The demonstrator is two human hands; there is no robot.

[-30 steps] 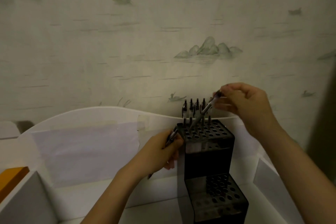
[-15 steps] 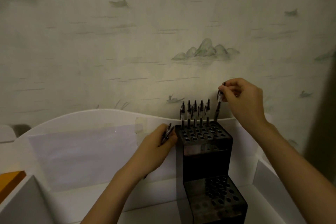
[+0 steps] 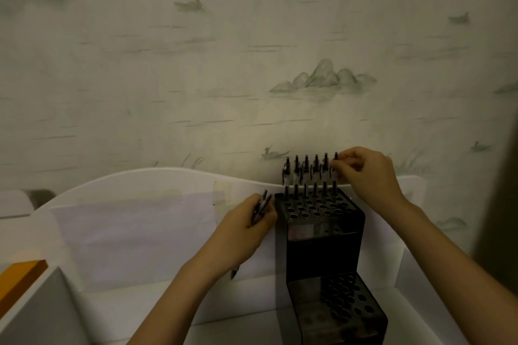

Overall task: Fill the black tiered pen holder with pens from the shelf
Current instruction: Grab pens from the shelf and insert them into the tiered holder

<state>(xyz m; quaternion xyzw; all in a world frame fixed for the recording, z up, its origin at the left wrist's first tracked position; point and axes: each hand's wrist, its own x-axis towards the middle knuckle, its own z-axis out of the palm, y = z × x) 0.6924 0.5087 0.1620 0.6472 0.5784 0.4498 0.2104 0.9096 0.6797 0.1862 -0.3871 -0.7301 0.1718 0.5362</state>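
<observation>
Black perforated holder (image 3: pixel 319 235); right hand (image 3: pixel 364 173) pinches upright pen (image 3: pixel 334 173); left hand (image 3: pixel 246 230) grips spare pens (image 3: pixel 262 204).

Left hand (image 3: pixel 246 228) curled round slim dark pens (image 3: pixel 260 206), forearm angled up-right. Right hand (image 3: pixel 364 173) higher, fingertips pinching one dark pen's top (image 3: pixel 335 158).
</observation>
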